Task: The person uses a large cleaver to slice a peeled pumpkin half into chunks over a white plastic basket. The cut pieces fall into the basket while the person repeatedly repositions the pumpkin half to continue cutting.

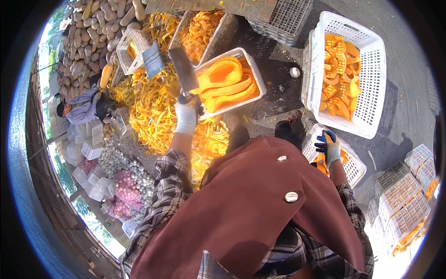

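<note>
My left hand (pixel 188 113), in a white and dark blue work glove, grips the handle of a cleaver (pixel 183 69); its broad blade points away from me. Right beside it is a white plastic tray (pixel 262 85) holding halved, peeled orange squash (pixel 228 83). Off to the right, my right hand (pixel 328 148), gloved alike, is over a small white crate (pixel 353 167) with orange squash pieces in it. The fingers curl around an orange piece, of which only a little shows. Farther out, a large white crate (pixel 374 80) holds cut squash chunks (pixel 339 76).
Yellow peelings (pixel 153 118) heap beside the tray. A crate of orange pulp (pixel 204 31), a stack of grey crates (pixel 287 21) and a pile of whole squash (pixel 83 42) lie beyond. A person (pixel 82 106) sits at the left. Filled crates (pixel 400 202) stand at the right.
</note>
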Available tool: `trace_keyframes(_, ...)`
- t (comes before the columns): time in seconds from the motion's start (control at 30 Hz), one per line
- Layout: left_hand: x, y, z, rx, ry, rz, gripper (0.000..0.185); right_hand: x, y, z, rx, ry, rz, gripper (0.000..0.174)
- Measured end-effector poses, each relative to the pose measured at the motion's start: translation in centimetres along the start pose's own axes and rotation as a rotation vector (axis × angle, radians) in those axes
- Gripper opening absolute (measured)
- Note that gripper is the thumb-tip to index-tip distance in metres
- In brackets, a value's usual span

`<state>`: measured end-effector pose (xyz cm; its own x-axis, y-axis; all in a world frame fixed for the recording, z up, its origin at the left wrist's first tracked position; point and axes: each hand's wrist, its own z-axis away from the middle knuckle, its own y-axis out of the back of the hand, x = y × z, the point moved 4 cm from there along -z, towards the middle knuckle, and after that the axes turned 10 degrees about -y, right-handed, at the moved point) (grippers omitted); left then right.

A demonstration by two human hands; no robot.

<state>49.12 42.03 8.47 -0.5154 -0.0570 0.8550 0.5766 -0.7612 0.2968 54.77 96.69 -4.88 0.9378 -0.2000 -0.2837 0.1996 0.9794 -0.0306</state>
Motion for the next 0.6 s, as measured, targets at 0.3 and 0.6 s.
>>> trace_keyframes(0.3, -17.4, 22.0, 5.7, 0.449, 0.335, 0.066, 0.016, -5.8, -24.9, -14.0, -0.015, -0.065, 0.375, 0.024)
trace_keyframes(0.6, -27.9, 28.1, 7.3, 0.346, 0.621, -0.026, 0.02, -2.0, -43.4, -31.4, 0.185, 0.302, 0.68, 0.036)
